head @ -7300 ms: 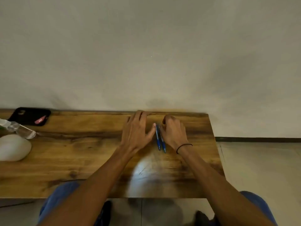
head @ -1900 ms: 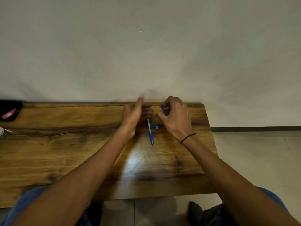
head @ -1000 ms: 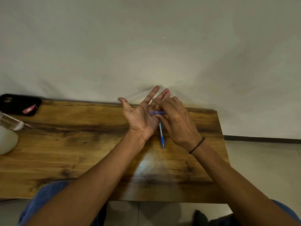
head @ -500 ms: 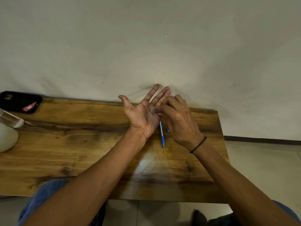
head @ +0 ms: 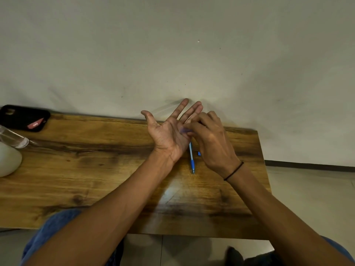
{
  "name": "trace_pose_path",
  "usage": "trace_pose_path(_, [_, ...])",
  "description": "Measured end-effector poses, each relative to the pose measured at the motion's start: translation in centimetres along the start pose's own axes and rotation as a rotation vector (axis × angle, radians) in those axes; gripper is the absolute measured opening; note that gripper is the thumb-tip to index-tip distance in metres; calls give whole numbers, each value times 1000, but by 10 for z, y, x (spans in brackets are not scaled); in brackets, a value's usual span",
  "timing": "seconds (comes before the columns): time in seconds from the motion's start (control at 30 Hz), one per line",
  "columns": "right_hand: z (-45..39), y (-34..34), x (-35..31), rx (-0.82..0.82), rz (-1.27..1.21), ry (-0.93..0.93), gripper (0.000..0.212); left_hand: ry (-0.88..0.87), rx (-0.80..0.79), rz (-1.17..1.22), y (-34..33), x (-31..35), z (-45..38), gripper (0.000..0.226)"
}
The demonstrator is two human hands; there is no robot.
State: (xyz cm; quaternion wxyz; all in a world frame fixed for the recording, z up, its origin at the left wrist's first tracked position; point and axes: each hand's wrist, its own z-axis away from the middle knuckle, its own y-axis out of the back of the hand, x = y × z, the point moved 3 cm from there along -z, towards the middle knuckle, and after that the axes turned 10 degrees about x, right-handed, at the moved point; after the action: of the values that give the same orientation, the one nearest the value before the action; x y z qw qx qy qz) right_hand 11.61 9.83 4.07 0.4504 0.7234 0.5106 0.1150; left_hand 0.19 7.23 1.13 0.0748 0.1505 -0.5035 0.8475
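Observation:
My left hand (head: 169,131) is raised palm up over the wooden table (head: 86,169), fingers straight and spread. My right hand (head: 209,139) is curled beside it and pinches a blue pen (head: 184,130) whose blurred tip lies against my left palm. A second blue pen (head: 192,160) lies on the table under the two hands, its tip toward me. A small blue cap (head: 199,153) sits on the wood just right of that pen.
A black phone case with a red tag (head: 23,118) lies at the table's far left corner by the wall. A clear bottle (head: 13,139) and a white rounded object (head: 7,160) sit at the left edge. The table's right edge drops to a tiled floor.
Both pens lay side by side between my hands at first. My right hand picked one up, my left hand turned palm up, and the pen tip moved across the palm.

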Motion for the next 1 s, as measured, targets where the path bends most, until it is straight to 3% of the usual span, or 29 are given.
trace_pose_path(0.07, [0,-1,0,20,-4,-20,38,4,-1,20,0,0,0,131])
trace_pose_path(0.17, [1,-2,1,13,-6,16,32,-4,3,6,0,0,-2,132])
trace_pose_path(0.27, [0,-2,0,37,-3,3,39,-3,4,16,0,1,-1,132])
trace_pose_path(0.4, [1,-1,-2,16,24,38,19,4,0,30,-1,1,0,132])
trace_pose_path(0.5, [0,-1,-3,13,38,15,38,3,1,40,-1,0,0,132])
trace_pose_path(0.6, [-1,-1,-3,-1,28,48,25,-5,1,20,-1,0,0,132])
trace_pose_path(0.73, [-1,0,-3,4,18,-13,49,-5,-17,47,-2,1,1,132])
trace_pose_path(0.83, [-1,-1,-1,-3,6,10,24,5,-46,72,-2,1,0,132])
trace_pose_path(1.0, [0,-1,0,56,-58,-72,26,-3,-49,86,-1,2,-2,130])
